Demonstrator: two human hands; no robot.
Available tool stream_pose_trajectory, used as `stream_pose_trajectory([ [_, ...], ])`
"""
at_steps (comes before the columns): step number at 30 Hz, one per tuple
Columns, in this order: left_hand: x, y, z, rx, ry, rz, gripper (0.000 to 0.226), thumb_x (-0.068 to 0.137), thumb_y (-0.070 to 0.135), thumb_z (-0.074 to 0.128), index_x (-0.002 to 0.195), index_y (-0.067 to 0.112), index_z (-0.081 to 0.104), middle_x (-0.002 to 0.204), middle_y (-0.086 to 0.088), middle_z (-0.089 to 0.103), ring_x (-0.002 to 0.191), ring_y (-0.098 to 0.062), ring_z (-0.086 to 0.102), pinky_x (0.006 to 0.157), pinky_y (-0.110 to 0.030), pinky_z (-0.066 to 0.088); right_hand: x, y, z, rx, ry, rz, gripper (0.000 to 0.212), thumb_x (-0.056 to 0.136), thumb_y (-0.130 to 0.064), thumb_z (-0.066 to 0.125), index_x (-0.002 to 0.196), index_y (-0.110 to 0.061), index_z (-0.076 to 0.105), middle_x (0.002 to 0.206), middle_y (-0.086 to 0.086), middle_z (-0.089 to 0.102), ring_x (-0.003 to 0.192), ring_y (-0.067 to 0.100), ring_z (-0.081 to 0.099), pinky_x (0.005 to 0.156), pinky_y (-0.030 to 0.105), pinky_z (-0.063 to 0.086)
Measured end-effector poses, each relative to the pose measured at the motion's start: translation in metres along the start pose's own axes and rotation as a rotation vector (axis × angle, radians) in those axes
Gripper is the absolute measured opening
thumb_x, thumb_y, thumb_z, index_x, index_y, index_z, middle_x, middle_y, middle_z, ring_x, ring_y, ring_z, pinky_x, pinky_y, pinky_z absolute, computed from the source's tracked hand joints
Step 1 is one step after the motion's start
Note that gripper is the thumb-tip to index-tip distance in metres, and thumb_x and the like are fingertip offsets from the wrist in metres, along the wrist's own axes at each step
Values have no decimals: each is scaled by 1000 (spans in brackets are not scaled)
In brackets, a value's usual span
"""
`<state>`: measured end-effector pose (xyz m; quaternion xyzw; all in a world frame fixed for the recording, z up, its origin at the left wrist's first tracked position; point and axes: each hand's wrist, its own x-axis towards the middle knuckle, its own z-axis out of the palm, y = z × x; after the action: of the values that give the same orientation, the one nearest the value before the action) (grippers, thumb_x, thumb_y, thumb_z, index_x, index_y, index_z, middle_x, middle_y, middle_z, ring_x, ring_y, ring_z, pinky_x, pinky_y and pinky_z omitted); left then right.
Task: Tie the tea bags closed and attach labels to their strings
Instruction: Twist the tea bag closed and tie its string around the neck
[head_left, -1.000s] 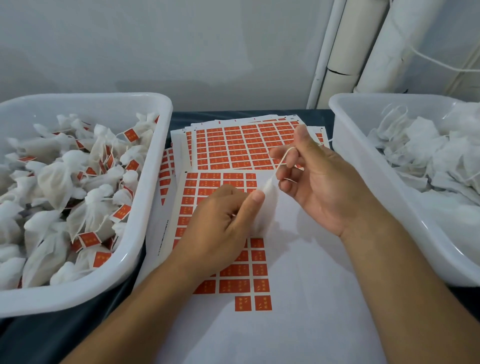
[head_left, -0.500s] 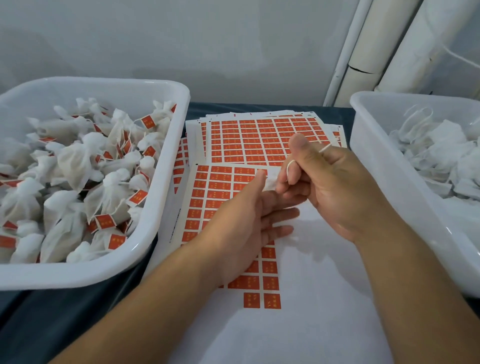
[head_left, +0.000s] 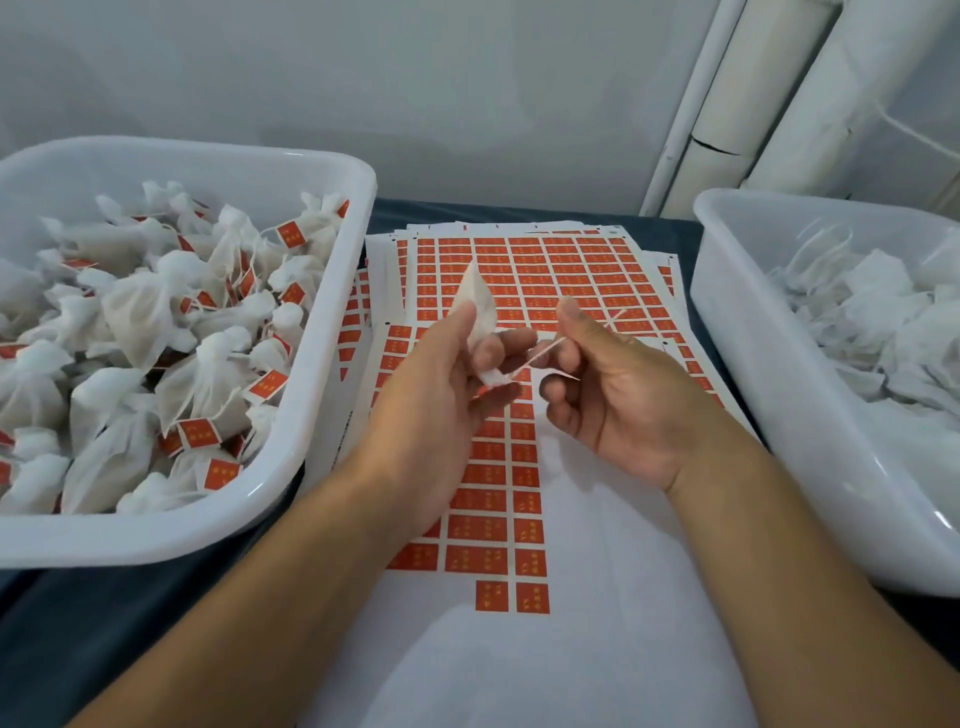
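My left hand (head_left: 441, 384) pinches a small white tea bag (head_left: 480, 304) between thumb and fingers, the bag's tip pointing up. A thin white string (head_left: 540, 356) runs from the bag's neck to my right hand (head_left: 618, 384), whose fingers are closed on it, a loose end poking out above the thumb. Both hands hover over a sheet of orange sticker labels (head_left: 488, 514), partly peeled. More full label sheets (head_left: 545, 265) lie stacked behind.
A white tub (head_left: 332, 291) on the left holds several tied tea bags with orange labels. A second white tub (head_left: 737, 332) on the right holds untied white bags with loose strings. Dark table, wall and white pipes (head_left: 727, 130) behind.
My left hand turned palm-up and raised the tea bag so its tip shows. My right hand drew apart to the right, stretching the string. The view shifted left and down.
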<state>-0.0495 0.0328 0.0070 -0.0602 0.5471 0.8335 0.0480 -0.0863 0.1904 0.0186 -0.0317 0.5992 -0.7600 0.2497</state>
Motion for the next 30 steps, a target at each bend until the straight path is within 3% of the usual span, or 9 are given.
stream_pose_trajectory([
  [3,3,-2,-3,540,39,-21,23,92,59,61,103,40,67,104,18,74,90,-2,72,75,-19,56,3,1,0,-149,125,21,52,96,-57,55,58,-23,67,72,-5,69,70,11,65,66,25,54],
  [5,4,-6,-11,865,53,35,23,92,55,64,95,33,64,85,17,69,74,8,67,47,-4,46,3,1,1,-316,176,-16,54,95,-62,51,61,-24,69,75,-6,70,78,13,66,73,28,53],
  [10,7,-10,-17,1149,63,149,29,95,50,63,80,26,59,68,2,59,61,3,61,40,-7,40,-4,-2,5,-716,226,-282,52,85,-74,42,66,-35,71,77,-19,67,77,-5,62,74,21,48],
  [13,7,-12,-17,1278,36,263,42,98,58,54,68,28,57,75,10,56,63,-12,58,53,-19,39,-2,-1,9,-898,246,-412,48,83,-74,44,65,-38,70,100,-31,61,99,-13,56,85,18,43],
  [17,5,-15,-18,1237,-139,341,39,107,45,38,99,30,73,111,9,65,98,-9,62,85,-27,53,0,3,11,-974,161,-540,40,87,-68,47,67,-41,68,121,-32,54,119,-5,51,87,10,43],
  [19,2,-14,-17,1104,-232,334,39,108,41,33,108,35,71,114,15,67,105,-2,61,88,-17,50,-1,2,9,-870,87,-535,39,90,-64,48,72,-39,71,118,-29,60,118,-6,54,80,8,50],
  [21,-2,-10,-15,941,-278,256,40,104,46,27,98,47,67,97,25,68,96,9,62,80,-9,46,-1,2,4,-765,14,-498,38,94,-58,46,84,-34,74,108,-20,69,111,2,61,85,17,56],
  [24,-3,-6,-16,786,-237,142,51,102,53,25,67,47,63,69,18,65,69,6,61,77,-23,41,0,2,0,-727,-26,-459,42,96,-56,44,102,-25,73,98,-6,71,98,17,68,87,36,60],
  [30,7,-8,-20,608,-51,-27,41,96,58,36,82,48,72,86,12,77,90,-6,74,94,-40,53,1,4,0,-744,-5,-496,28,91,-56,58,105,-34,66,95,-19,69,95,8,69,71,18,57],
])
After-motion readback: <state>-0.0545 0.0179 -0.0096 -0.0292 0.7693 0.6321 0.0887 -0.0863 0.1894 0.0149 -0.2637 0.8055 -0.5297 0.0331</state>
